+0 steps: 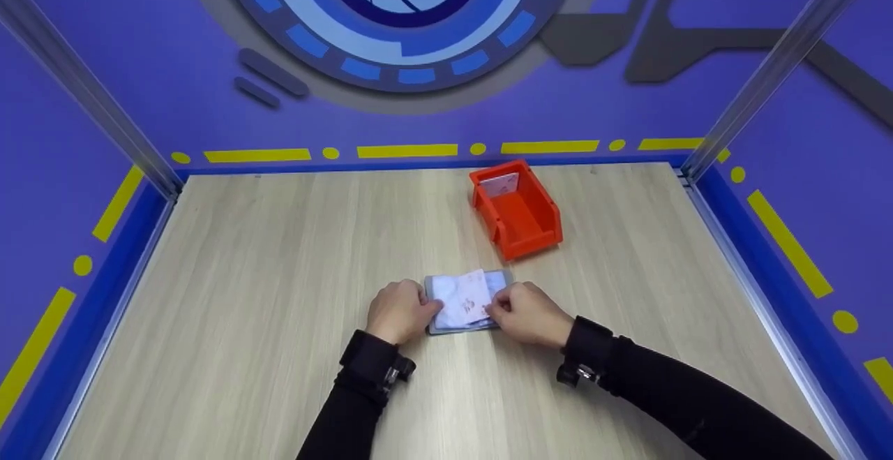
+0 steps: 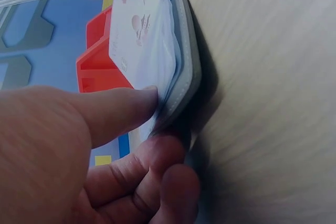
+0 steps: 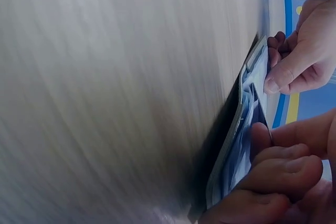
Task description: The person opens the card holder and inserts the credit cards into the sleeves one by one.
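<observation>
A grey card holder (image 1: 448, 291) with stitched edges and clear plastic sleeves (image 2: 163, 51) lies open on the table in front of me. My left hand (image 1: 399, 311) grips its left edge, thumb pressing the sleeves from above and fingers at the rim below. A pale card (image 1: 472, 298) with reddish print stands tilted over the sleeves; its lower end overlaps them in the left wrist view. By its right corner my right hand (image 1: 531, 315) pinches this card between thumb and forefinger. Seen nearly edge-on in the right wrist view, the card rises from the holder.
Behind the card holder, slightly right, stands a red-orange open-front bin (image 1: 527, 240). A pale printed piece (image 1: 500, 184) leans against its back inner wall. Purple panels (image 1: 418, 128) with yellow marks enclose the wooden table (image 1: 279, 257) at the back and both sides.
</observation>
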Demonstrator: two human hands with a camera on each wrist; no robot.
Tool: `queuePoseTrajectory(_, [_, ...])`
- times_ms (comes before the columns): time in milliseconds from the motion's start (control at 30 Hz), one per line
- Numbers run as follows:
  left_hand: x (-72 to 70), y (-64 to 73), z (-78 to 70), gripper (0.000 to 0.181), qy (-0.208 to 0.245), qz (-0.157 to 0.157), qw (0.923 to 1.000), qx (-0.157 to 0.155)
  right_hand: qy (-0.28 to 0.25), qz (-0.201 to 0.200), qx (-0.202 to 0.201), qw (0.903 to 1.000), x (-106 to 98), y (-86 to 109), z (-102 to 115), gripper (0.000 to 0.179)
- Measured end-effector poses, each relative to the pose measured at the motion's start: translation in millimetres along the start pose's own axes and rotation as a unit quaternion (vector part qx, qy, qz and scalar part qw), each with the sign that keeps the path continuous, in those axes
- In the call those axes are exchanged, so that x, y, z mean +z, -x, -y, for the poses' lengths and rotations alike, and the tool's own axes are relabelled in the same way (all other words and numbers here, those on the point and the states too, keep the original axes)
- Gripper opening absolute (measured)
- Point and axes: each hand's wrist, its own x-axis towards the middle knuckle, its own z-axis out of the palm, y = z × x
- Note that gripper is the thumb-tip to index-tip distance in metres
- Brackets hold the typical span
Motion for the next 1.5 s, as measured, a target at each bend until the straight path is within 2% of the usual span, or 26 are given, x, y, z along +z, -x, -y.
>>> queuePoseTrajectory(233, [-1.0,0.1,1.6,0.043,0.004,-0.004,1.0000,0.008,0.007,0.007,-0.003,0.9999,3,-2.0,0,0.030])
queuePoseTrajectory(567, [-1.2,0.7,0.6,0.045,0.006,-0.004,0.9999,0.010,0.039,0.003,-0.029,0.9988,4,-3.4,5,0.032])
queuePoseTrajectory(700, [-0.8,0.4,0.2,0.045,0.004,-0.003,0.9999,0.010,0.040,0.013,-0.029,0.9987,4,-4.3,8,0.027])
queuePoseTrajectory(1133, [-0.8,-0.5,0.5,0.041,-0.003,0.002,1.0000,0.003,0.044,0.048,-0.024,0.9976,7,-9.6,17,0.026])
queuePoseTrajectory(1300, [-0.2,-1.4,0.7,0.043,-0.003,-0.001,1.0000,0.007,0.059,0.055,-0.039,0.9960,9,-10.5,20,0.033])
queuePoseTrajectory(1500, [-0.7,0.0,1.2,0.047,0.001,-0.009,0.9998,0.016,0.072,0.064,-0.052,0.9940,12,-12.9,24,0.029])
